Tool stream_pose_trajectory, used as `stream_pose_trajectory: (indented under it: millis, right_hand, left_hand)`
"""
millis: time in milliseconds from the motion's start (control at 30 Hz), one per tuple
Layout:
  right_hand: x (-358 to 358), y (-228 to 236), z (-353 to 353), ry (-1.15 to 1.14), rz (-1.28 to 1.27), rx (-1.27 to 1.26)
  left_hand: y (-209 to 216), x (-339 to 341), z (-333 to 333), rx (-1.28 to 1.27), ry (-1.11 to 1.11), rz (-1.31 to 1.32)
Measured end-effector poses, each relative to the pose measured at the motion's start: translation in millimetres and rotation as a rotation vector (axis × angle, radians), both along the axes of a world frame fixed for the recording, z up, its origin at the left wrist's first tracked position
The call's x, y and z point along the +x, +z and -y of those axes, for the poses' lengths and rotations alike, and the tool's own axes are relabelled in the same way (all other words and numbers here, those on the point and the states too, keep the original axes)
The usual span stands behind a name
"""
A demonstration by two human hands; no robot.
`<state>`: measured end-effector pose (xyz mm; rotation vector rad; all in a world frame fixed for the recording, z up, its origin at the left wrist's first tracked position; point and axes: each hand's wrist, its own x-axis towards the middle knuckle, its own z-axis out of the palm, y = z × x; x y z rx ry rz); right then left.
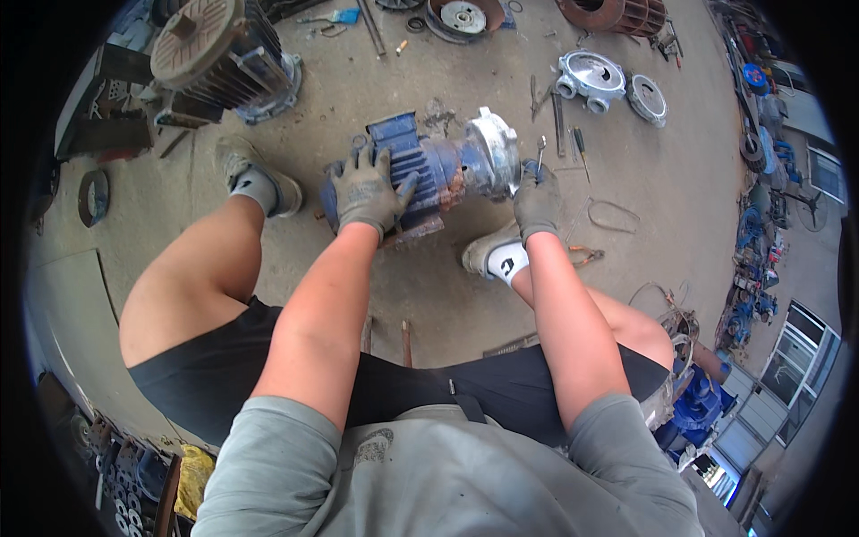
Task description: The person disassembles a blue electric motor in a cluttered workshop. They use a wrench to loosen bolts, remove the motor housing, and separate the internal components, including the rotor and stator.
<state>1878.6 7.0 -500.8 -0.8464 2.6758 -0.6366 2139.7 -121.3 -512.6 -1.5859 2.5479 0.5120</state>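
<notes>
Head view, my left hand (369,190) spread wide on blue motor (437,174) on concrete floor (425,291), my right hand (537,197) curled round thin metal tool (540,150), just beside motor's silver end (497,152), floor showing between motor and my shorts (201,389)

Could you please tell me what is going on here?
A person wearing gloves is working on a blue motor lying on the floor between their feet. The left hand rests spread on its ridged body, while the right hand, beside the silver end, grips a slim metal tool. A screwdriver and two round silver parts lie beyond, to the right.
</notes>
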Motion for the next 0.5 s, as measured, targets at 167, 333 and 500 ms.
stream_pose_trajectory:
  millis: [167, 333, 500]
  right_hand:
    - [47, 53, -20, 0.278, 0.547, 0.481]
    - [65, 66, 13, 0.517, 0.184, 0.753]
    - [52, 77, 41, 0.741, -0.011, 0.878]
  left_hand:
    - [1, 0, -1, -0.024, 0.012, -0.021]
    - [4, 1, 1, 0.009, 0.016, -0.016]
    - [1, 2, 3, 0.003, 0.012, -0.054]
